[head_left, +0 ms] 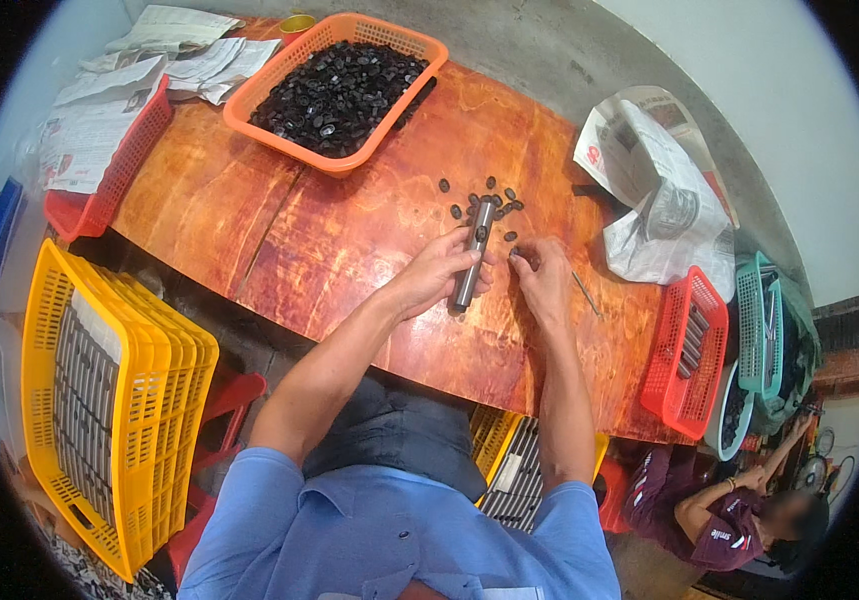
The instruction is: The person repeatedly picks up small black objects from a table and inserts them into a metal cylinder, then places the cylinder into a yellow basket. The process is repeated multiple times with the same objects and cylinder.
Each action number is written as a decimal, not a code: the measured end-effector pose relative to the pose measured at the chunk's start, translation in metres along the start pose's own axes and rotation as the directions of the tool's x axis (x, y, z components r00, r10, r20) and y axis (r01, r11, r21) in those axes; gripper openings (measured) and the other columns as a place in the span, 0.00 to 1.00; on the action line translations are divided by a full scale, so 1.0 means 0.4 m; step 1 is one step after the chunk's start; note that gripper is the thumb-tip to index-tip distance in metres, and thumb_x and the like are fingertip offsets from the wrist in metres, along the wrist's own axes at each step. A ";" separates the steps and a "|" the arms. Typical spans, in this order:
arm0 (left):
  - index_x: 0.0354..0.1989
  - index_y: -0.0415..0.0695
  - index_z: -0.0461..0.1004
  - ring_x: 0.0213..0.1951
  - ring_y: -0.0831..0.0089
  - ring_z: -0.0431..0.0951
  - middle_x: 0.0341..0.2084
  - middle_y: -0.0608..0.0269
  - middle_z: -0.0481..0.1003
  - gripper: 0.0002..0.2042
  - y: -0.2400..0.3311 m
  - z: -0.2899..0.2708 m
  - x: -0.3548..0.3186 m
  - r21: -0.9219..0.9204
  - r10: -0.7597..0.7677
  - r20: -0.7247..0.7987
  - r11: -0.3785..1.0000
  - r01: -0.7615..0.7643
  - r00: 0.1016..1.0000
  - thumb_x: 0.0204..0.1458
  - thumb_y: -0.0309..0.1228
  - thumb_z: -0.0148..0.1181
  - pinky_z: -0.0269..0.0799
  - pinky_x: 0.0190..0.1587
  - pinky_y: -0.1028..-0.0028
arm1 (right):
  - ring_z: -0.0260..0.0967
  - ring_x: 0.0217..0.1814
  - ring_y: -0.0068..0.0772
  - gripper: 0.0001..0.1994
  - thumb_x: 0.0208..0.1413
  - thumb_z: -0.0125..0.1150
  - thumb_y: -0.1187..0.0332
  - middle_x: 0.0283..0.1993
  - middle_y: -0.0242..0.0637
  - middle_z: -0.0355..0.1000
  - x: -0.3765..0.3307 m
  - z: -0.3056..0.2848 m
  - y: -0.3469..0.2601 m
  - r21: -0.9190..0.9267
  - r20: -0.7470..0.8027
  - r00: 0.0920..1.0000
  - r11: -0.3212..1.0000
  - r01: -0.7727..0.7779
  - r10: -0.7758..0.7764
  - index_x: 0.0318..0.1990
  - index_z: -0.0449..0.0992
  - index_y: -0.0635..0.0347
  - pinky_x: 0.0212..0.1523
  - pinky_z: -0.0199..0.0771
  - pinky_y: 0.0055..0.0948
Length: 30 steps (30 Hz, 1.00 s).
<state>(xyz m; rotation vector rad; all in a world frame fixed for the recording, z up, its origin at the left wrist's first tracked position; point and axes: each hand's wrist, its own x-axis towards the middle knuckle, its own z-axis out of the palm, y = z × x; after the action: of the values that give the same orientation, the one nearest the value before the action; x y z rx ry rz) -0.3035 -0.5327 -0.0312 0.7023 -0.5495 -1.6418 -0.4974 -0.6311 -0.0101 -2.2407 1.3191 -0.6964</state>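
Observation:
My left hand [433, 272] is wrapped round a grey metal tube [468, 278], which tilts up and away over the wooden table. A dark oval spot shows on the tube's upper side; whether it is a hole or a fitted piece is hard to tell. Just right of the tube, my right hand [547, 282] is closed in a pinch, with a small dark thing at its fingertips that I cannot make out. Several small black oval pieces [510, 237] lie loose around the tube's far end. A thin rod [586, 296] rests on the table beside my right wrist.
An orange basket [237, 112] full of black pieces stands at the back. Newspaper [649, 190] covers the back right. A red basket [665, 372] holds metal tubes, beside a green basket [755, 372]. Stacked yellow crates [171, 400] stand left. Another person [719, 515] sits at lower right.

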 end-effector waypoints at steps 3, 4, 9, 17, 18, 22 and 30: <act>0.69 0.39 0.60 0.48 0.65 0.83 0.52 0.52 0.77 0.20 0.007 0.012 -0.004 0.007 -0.019 0.004 1.000 0.019 1.000 0.71 0.26 0.49 0.83 0.53 0.64 | 0.78 0.45 0.52 0.10 0.54 0.70 0.72 0.42 0.52 0.78 -0.009 -0.008 -0.001 -0.013 0.013 1.000 1.000 -0.012 0.012 0.43 0.82 0.66 0.47 0.77 0.44; 0.69 0.39 0.60 0.50 0.64 0.83 0.52 0.51 0.77 0.20 0.008 0.012 -0.006 0.004 -0.022 0.008 1.000 0.021 1.000 0.71 0.26 0.49 0.83 0.54 0.64 | 0.78 0.45 0.53 0.10 0.54 0.70 0.72 0.42 0.52 0.78 -0.011 -0.007 0.001 -0.004 0.008 1.000 1.000 -0.010 0.010 0.43 0.82 0.65 0.48 0.77 0.44; 0.69 0.40 0.59 0.55 0.60 0.82 0.56 0.46 0.77 0.20 0.014 0.012 -0.008 0.008 -0.034 0.015 0.999 0.034 0.999 0.71 0.25 0.50 0.81 0.58 0.62 | 0.77 0.48 0.54 0.11 0.54 0.70 0.71 0.44 0.52 0.78 -0.013 0.001 0.013 -0.015 -0.005 1.000 1.000 0.008 -0.009 0.44 0.82 0.64 0.49 0.76 0.45; 0.73 0.39 0.54 0.56 0.55 0.81 0.58 0.42 0.75 0.28 0.008 0.006 -0.006 0.009 -0.005 0.033 1.000 0.004 0.999 0.68 0.28 0.56 0.82 0.57 0.59 | 0.76 0.49 0.54 0.12 0.55 0.70 0.69 0.44 0.50 0.77 -0.018 -0.003 0.009 -0.040 0.012 1.000 0.999 0.015 -0.014 0.45 0.81 0.63 0.50 0.76 0.45; 0.73 0.39 0.54 0.56 0.55 0.81 0.57 0.42 0.75 0.28 0.009 0.008 -0.007 0.009 -0.008 0.026 1.000 0.008 1.000 0.68 0.28 0.56 0.83 0.57 0.59 | 0.76 0.48 0.54 0.12 0.55 0.70 0.69 0.44 0.50 0.77 -0.018 -0.003 0.011 -0.046 0.012 1.000 0.999 0.022 -0.021 0.45 0.81 0.63 0.49 0.76 0.45; 0.72 0.40 0.55 0.52 0.61 0.83 0.53 0.48 0.77 0.24 0.016 0.020 -0.012 -0.003 -0.051 -0.017 0.999 0.051 0.999 0.70 0.24 0.51 0.82 0.58 0.61 | 0.77 0.43 0.49 0.11 0.54 0.71 0.71 0.41 0.46 0.76 -0.020 -0.009 -0.008 0.010 -0.070 0.995 0.997 0.077 -0.076 0.45 0.82 0.61 0.44 0.77 0.42; 0.77 0.45 0.54 0.51 0.72 0.80 0.52 0.60 0.75 0.28 -0.005 0.006 0.000 -0.010 0.008 0.115 1.000 -0.006 0.993 0.69 0.24 0.52 0.83 0.54 0.65 | 0.76 0.35 0.43 0.13 0.51 0.71 0.75 0.39 0.41 0.75 -0.035 -0.038 -0.140 0.046 -0.090 0.926 0.927 0.371 -0.366 0.45 0.81 0.59 0.36 0.76 0.36</act>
<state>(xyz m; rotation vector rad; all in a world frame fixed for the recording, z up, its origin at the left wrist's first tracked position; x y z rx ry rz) -0.3066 -0.5323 -0.0308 0.6008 -0.6250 -1.6846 -0.4757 -0.5956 0.0328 -2.4583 0.8975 -0.9518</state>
